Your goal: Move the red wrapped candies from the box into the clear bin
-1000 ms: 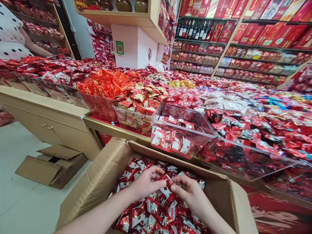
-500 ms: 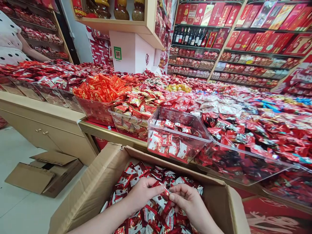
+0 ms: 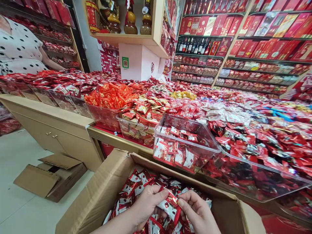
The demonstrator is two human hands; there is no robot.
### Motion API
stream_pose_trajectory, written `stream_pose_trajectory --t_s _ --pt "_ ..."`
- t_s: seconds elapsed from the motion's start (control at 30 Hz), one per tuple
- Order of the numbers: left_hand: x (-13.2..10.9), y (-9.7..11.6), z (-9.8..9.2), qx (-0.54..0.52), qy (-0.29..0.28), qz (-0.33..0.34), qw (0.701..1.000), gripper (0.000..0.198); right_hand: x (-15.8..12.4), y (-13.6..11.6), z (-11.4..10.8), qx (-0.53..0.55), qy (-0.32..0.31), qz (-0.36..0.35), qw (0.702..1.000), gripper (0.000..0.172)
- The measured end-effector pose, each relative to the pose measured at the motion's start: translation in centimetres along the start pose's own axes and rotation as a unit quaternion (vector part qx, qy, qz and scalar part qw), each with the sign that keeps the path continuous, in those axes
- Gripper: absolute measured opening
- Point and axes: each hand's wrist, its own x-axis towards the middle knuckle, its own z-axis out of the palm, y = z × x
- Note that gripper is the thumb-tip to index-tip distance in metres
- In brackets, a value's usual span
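Both hands sit lower in the frame than half a second ago, and the view has tipped up slightly. The red-and-white packet (image 3: 170,205) now stands clearer of the heap.

Left hand (image 3: 146,203): fingers curled narrow, pinching the packet's left end.
Right hand (image 3: 198,212): thumb and forefinger closed on its right end.

Position: the packet is held between the two hands, just above the loose packets filling the cardboard carton (image 3: 102,191), near its middle. A clear bin (image 3: 207,143) of similar packets stands on the counter just beyond the carton's far wall and is partly filled. A person in a spotted top (image 3: 21,45) stands far left, well apart.

Judgement: the film looks slick and light. Grip the sealed ends rather than the belly. Keep the packet over the carton, so a slip lands in the heap.
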Motion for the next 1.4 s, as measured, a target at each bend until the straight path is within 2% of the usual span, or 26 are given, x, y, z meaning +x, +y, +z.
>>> stream_pose_trajectory --t_s 0.17,0.27,0.33,0.5,0.83,1.0,1.13,1.3,1.4 --pt "-0.1 0.3 0.4 -0.083 0.008 0.034 0.996 0.029 0.2 0.4 1.2 0.029 0.077 -0.037 0.996 0.026" --pt "-0.2 0.2 0.4 -0.075 0.032 0.046 0.996 0.033 0.2 0.8 1.7 0.046 0.104 -0.032 0.993 0.025" --pt "-0.1 0.1 0.4 -0.034 0.039 0.061 0.997 0.029 0.2 1.0 1.7 0.047 0.097 -0.035 0.994 0.025" --pt "0.1 0.0 0.1 0.025 0.004 0.119 0.993 0.028 0.1 0.9 1.8 0.059 0.058 -0.029 0.996 0.033" --pt "0.1 0.0 0.2 0.012 0.006 0.101 0.995 0.032 0.3 1.2 1.3 0.073 0.057 0.034 0.995 0.026" --pt "-0.2 -0.1 0.5 0.065 -0.063 0.128 0.988 0.024 -0.1 0.6 1.5 0.030 0.006 -0.035 0.999 0.029" --pt "-0.5 -0.2 0.5 0.072 -0.038 0.103 0.991 0.032 -0.1 0.4 1.2 -0.016 -0.005 -0.044 0.999 0.027" --pt "-0.8 0.5 0.6 0.086 -0.042 0.092 0.991 0.024 -0.1 0.2 0.6 -0.048 -0.013 -0.048 0.998 0.027" --pt "-1.0 0.9 0.5 0.080 -0.072 0.107 0.988 0.029 -0.9 -2.5 0.1 -0.150 -0.011 -0.144 0.978 0.017"
